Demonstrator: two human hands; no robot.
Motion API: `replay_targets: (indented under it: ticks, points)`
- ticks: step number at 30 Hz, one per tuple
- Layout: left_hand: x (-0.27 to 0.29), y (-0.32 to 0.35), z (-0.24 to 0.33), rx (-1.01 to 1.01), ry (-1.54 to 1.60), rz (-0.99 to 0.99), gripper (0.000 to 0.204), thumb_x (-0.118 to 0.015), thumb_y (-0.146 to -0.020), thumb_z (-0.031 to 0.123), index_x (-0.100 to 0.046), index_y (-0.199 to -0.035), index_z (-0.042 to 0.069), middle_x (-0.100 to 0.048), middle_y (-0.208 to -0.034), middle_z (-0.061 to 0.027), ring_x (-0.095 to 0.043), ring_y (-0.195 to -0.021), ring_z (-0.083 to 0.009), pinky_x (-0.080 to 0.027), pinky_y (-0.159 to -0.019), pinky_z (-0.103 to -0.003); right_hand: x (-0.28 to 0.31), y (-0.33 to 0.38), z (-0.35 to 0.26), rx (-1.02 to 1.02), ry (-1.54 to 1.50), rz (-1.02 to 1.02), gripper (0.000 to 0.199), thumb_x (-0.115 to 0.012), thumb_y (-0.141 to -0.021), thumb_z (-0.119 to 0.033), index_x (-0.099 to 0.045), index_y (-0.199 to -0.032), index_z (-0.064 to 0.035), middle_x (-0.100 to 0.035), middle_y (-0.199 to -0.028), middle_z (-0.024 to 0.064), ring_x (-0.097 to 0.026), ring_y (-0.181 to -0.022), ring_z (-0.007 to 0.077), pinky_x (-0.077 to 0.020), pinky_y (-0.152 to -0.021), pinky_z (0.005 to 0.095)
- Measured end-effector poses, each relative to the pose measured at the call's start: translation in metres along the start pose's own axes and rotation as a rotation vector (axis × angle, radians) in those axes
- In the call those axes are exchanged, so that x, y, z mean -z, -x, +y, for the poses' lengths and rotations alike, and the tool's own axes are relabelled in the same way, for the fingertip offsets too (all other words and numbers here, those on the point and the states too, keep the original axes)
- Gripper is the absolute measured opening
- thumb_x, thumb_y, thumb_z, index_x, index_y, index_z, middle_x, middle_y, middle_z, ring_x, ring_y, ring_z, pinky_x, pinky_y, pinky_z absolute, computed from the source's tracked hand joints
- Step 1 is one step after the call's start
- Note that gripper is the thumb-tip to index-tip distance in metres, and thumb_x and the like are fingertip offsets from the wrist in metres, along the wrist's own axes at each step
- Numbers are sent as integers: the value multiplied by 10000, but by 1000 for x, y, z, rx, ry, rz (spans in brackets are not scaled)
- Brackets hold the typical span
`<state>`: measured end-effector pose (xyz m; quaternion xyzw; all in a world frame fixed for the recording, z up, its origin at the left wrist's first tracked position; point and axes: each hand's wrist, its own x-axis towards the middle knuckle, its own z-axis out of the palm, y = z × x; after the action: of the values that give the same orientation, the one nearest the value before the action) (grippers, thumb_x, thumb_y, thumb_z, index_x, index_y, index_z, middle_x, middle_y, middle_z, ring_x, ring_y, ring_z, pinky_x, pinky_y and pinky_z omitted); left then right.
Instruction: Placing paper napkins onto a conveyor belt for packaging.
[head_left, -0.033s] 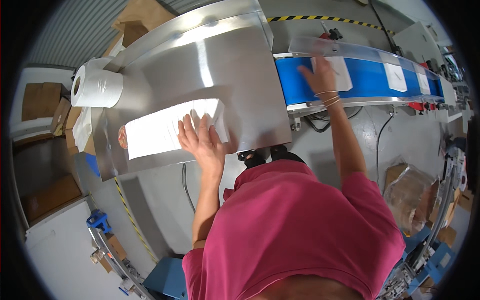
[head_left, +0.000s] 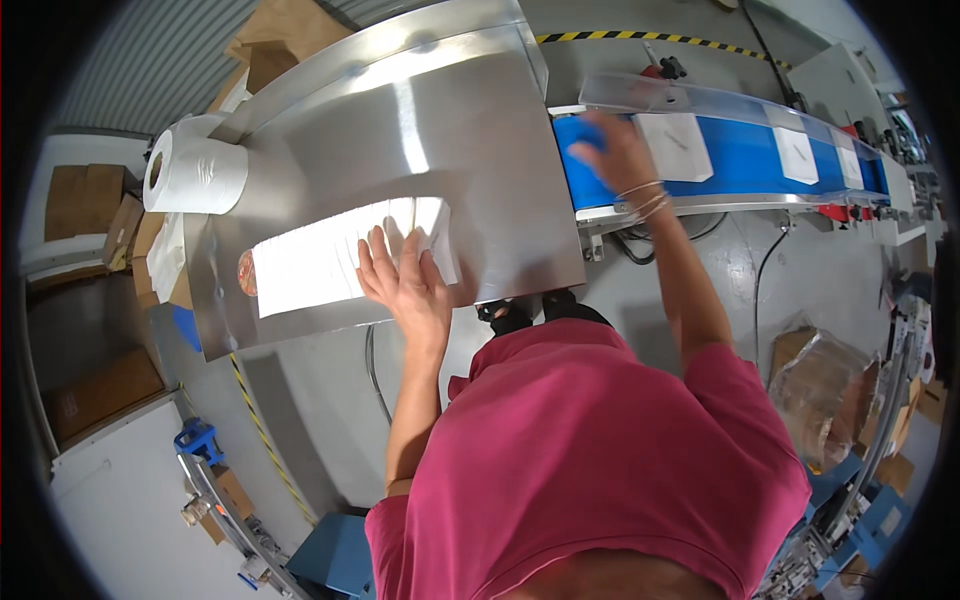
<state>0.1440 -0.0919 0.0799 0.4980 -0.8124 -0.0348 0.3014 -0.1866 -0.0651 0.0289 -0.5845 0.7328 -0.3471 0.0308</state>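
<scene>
On the steel table point(head_left: 480, 180) lies a long row of white flat packets point(head_left: 310, 262), packed tightly and leaning together. My left hand point(head_left: 405, 290) rests on the right end of this row, fingers stretched and a little spread. A round orange-red patterned piece point(head_left: 247, 273) stands at the row's left end. My right hand point(head_left: 618, 155) hovers above the near end of the blue conveyor belt point(head_left: 745, 150), somewhat blurred, its thumb apart and nothing in it. Just right of it, a white packet point(head_left: 676, 147) lies flat on the belt. Farther along are two more packets point(head_left: 796, 156).
A large white roll point(head_left: 205, 175) stands at the table's left. A clear guard point(head_left: 640, 95) runs along the belt's far side. Cardboard boxes point(head_left: 85, 205) fill the left. Cables point(head_left: 640, 250) hang under the conveyor. A plastic-wrapped box point(head_left: 820, 385) sits on the floor at right.
My right hand has drawn back left, away from the nearest packet, which now shows uncovered on the belt. The belt's packets have shifted slightly right. My left hand stays on the row.
</scene>
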Motion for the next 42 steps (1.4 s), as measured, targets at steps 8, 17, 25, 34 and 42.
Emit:
replay_targets:
  ticks: [8, 17, 25, 34, 42]
  points:
    - [6, 2, -3, -16, -4, -92, 386, -601, -846, 222, -569, -1213, 108, -253, -1473, -197, -153, -1376, -416, -100, -1065, -595, -82, -3, -108, 405, -576, -506, 491, -714, -767, -150, -528, -1217, -85, -467, -1292, 120, -529, -1084, 228, -434, -917, 313]
    - [7, 4, -18, 40, -33, -36, 406, -597, -834, 90, -541, -1235, 62, -361, -1386, -194, -293, -1290, -408, -201, -1045, -540, -23, 11, 25, -559, -546, -123, 440, -683, -806, -421, -624, -891, 6, -637, -804, 123, -574, -724, 166, -469, -669, 319]
    - [4, 1, -16, 7, -8, 17, 356, -593, -804, 27, -591, -1158, 74, -389, -1360, -185, -300, -1291, -403, -210, -1044, -534, 17, 4, 60, -217, 575, 332, 527, -716, -755, -354, -536, -1147, -52, -582, -1079, 189, -557, -982, 370, -467, -841, 414]
    - [9, -1, -15, 4, -4, -86, 290, -616, -783, 68, -642, -1066, 123, -308, -1454, -171, -191, -1366, -409, -107, -1065, -581, -83, -14, -126, 444, -475, -488, 480, -711, -745, -143, -542, -1194, -136, -419, -1339, 106, -452, -1177, 304, -429, -941, 369]
    - [13, -1, -31, 37, -51, -56, 462, -596, -838, 116, -491, -1282, 39, -317, -1406, -238, -261, -1309, -428, -191, -1050, -548, -47, 3, -31, -200, -474, -340, 323, -634, -885, -312, -553, -983, -15, -563, -841, 18, -489, -769, 88, -439, -674, 273]
